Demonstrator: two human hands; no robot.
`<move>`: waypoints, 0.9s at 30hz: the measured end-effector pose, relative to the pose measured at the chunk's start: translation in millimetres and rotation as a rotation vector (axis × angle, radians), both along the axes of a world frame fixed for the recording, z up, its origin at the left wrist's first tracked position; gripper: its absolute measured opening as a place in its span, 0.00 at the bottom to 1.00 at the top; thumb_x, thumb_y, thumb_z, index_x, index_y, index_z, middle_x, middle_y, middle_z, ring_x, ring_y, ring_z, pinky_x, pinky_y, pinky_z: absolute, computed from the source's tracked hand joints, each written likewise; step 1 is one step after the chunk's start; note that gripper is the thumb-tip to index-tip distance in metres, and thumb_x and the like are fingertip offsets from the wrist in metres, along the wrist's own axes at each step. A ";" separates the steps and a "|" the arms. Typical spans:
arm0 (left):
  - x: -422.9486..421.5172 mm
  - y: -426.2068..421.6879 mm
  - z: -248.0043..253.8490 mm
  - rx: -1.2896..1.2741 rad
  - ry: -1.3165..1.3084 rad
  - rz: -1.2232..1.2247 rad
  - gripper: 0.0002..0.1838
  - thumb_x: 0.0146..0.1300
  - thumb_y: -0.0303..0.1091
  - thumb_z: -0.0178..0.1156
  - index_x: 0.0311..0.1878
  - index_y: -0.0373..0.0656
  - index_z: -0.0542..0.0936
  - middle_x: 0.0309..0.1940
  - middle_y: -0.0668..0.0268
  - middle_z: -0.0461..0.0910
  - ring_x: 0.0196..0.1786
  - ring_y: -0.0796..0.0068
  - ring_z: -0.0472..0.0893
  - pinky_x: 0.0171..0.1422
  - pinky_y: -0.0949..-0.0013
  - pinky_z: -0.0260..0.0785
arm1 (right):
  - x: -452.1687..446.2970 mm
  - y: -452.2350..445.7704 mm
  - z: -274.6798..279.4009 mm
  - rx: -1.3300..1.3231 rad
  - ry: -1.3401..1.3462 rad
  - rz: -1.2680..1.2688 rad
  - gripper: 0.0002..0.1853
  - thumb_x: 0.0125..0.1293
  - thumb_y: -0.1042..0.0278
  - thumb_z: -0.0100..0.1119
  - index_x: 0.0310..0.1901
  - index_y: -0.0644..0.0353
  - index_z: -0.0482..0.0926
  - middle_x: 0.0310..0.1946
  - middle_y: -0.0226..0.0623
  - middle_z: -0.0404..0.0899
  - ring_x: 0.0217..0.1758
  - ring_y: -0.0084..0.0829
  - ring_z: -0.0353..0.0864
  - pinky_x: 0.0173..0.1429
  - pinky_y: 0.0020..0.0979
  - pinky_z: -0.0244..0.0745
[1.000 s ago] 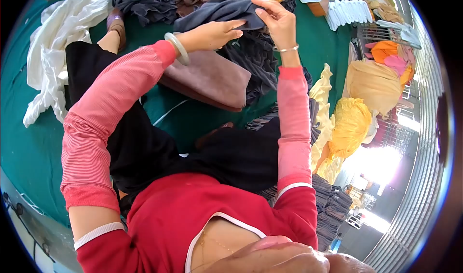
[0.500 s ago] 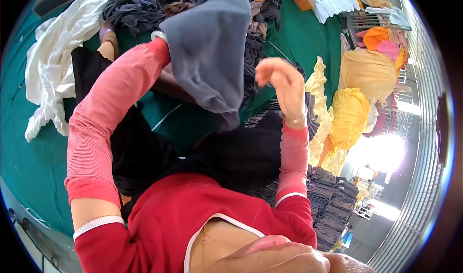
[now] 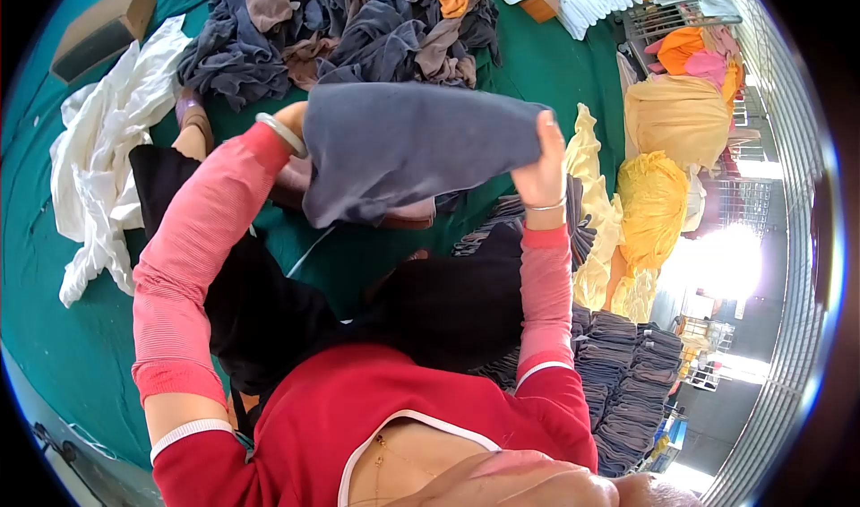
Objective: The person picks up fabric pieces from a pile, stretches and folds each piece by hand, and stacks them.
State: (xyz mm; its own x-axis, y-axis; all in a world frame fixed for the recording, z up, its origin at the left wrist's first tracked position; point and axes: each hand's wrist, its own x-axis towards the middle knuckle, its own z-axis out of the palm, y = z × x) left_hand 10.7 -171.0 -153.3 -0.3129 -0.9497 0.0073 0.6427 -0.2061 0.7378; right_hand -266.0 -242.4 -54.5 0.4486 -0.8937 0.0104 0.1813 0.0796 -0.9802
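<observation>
A dark grey-blue cloth (image 3: 417, 140) is stretched sideways in the air before me, its lower edge hanging in loose folds. My left hand (image 3: 294, 117) is at the cloth's left end; its fingers are hidden behind the fabric, and a pale bangle circles the wrist. The right corner is pinched by my right hand (image 3: 540, 168), thumb pointing up. Below and behind the cloth, a brownish-pink flat surface (image 3: 417, 211) shows in part.
Crumpled dark and brown cloths (image 3: 358, 32) are heaped ahead on the green ground sheet (image 3: 54, 364). A white cloth (image 3: 98, 167) and a box (image 3: 106, 28) lie left. Stacked dark cloths (image 3: 618, 390) and a yellow bundle (image 3: 658, 207) stand right.
My right hand was free and apart from the cloth; now it grips the right corner. The cloth has swung from hanging down to being spread sideways between both hands.
</observation>
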 end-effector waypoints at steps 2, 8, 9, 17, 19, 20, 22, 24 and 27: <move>12.2 -1.6 4.6 -0.003 0.070 0.027 0.25 0.67 0.47 0.45 0.61 0.40 0.67 0.53 0.63 0.73 0.54 0.67 0.71 0.62 0.64 0.57 | -18.8 -15.3 5.8 -0.030 -0.047 -0.095 0.10 0.70 0.63 0.47 0.41 0.60 0.75 0.40 0.32 0.77 0.43 0.26 0.78 0.48 0.30 0.73; 24.9 5.1 23.3 -0.075 0.418 -0.068 0.27 0.67 0.49 0.44 0.62 0.40 0.66 0.58 0.63 0.72 0.61 0.66 0.70 0.69 0.63 0.54 | -55.0 -32.1 8.9 0.159 -0.326 -0.140 0.12 0.70 0.57 0.49 0.40 0.56 0.76 0.40 0.33 0.80 0.45 0.29 0.78 0.51 0.32 0.72; 22.1 7.7 37.1 -0.033 0.491 -0.105 0.27 0.68 0.52 0.40 0.59 0.40 0.70 0.55 0.63 0.74 0.59 0.65 0.72 0.67 0.62 0.58 | -61.6 -32.8 7.0 0.175 -0.354 -0.123 0.12 0.70 0.58 0.49 0.40 0.56 0.76 0.40 0.33 0.80 0.45 0.30 0.78 0.51 0.32 0.72; 36.6 13.8 71.3 -0.164 -0.221 0.257 0.14 0.68 0.35 0.51 0.52 0.37 0.75 0.45 0.68 0.79 0.44 0.82 0.78 0.51 0.76 0.69 | -88.8 -29.2 10.2 0.088 -0.311 -0.200 0.09 0.69 0.66 0.49 0.42 0.59 0.77 0.43 0.35 0.80 0.48 0.31 0.78 0.55 0.35 0.70; 45.2 21.6 74.8 -0.150 -0.460 0.364 0.14 0.67 0.36 0.52 0.48 0.36 0.77 0.40 0.70 0.80 0.41 0.85 0.77 0.49 0.79 0.68 | -96.9 -23.5 11.3 0.040 -0.271 -0.127 0.11 0.69 0.67 0.46 0.46 0.61 0.76 0.46 0.37 0.79 0.52 0.32 0.76 0.58 0.36 0.68; 47.3 24.6 77.7 -0.240 -0.594 0.416 0.13 0.66 0.39 0.54 0.41 0.38 0.79 0.31 0.74 0.75 0.35 0.88 0.73 0.41 0.82 0.65 | -100.6 -22.6 8.0 0.014 -0.282 -0.088 0.10 0.69 0.70 0.47 0.47 0.62 0.76 0.48 0.38 0.78 0.53 0.32 0.75 0.58 0.36 0.67; 44.2 36.8 94.1 -0.341 -0.710 0.519 0.15 0.65 0.42 0.57 0.31 0.40 0.80 0.21 0.78 0.70 0.27 0.91 0.68 0.33 0.84 0.61 | -105.0 -18.6 2.0 -0.030 -0.278 -0.060 0.10 0.68 0.74 0.47 0.47 0.62 0.76 0.49 0.37 0.77 0.53 0.32 0.75 0.60 0.36 0.66; 56.2 39.8 89.9 -0.389 -0.693 0.516 0.11 0.63 0.40 0.60 0.33 0.41 0.80 0.23 0.77 0.72 0.28 0.92 0.70 0.36 0.85 0.63 | -104.1 -14.9 -2.6 -0.099 -0.249 -0.072 0.10 0.67 0.76 0.48 0.48 0.63 0.75 0.49 0.38 0.77 0.53 0.32 0.75 0.60 0.35 0.65; 56.6 35.7 88.3 -0.357 -0.564 0.581 0.08 0.60 0.37 0.63 0.35 0.43 0.80 0.25 0.78 0.74 0.29 0.91 0.71 0.37 0.85 0.64 | -88.0 -16.9 -12.1 -0.203 -0.180 -0.196 0.12 0.65 0.77 0.50 0.50 0.66 0.75 0.49 0.40 0.76 0.54 0.31 0.74 0.61 0.34 0.65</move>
State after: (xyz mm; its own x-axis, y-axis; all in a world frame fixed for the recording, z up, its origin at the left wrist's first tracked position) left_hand 67.3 -135.3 -65.0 0.1716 -0.9304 0.3238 0.0954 0.3429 0.9345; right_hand -354.1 -259.3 -66.6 0.2427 -0.9345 0.2606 0.3457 -0.1676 -0.9232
